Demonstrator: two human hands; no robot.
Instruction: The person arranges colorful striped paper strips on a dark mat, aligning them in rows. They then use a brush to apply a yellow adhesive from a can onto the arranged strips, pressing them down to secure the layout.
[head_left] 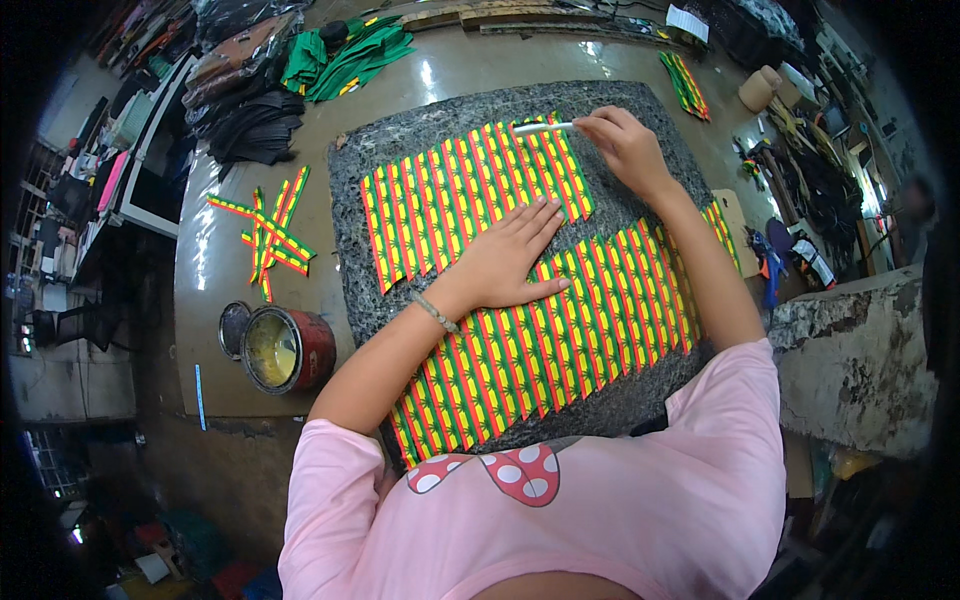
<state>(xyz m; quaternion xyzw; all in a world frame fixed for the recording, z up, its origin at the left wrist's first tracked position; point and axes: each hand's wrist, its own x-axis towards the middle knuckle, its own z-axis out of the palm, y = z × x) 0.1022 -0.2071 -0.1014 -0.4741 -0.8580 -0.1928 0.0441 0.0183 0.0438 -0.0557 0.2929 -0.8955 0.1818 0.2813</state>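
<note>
Two rows of red, yellow and green patterned strips lie side by side on a dark stone slab (440,122). My left hand (510,255) rests flat, fingers stretched out, across the gap between the far row (440,200) and the near row (540,345). At the far right of the slab, my right hand (625,145) is closed around a slim pale-handled brush-like tool (548,127). The tool lies level along the upper ends of the far row's strips, pointing left. Whether its tip touches them, I cannot tell. My right forearm covers part of the near row.
Left of the slab are loose patterned strips (265,235) and a red can (318,350) holding pale yellow paste. Black pieces (250,125) and green cloth pieces (350,60) lie at the far left. More strips (685,85) and scissors-like blue-handled tools (772,265) are on the right.
</note>
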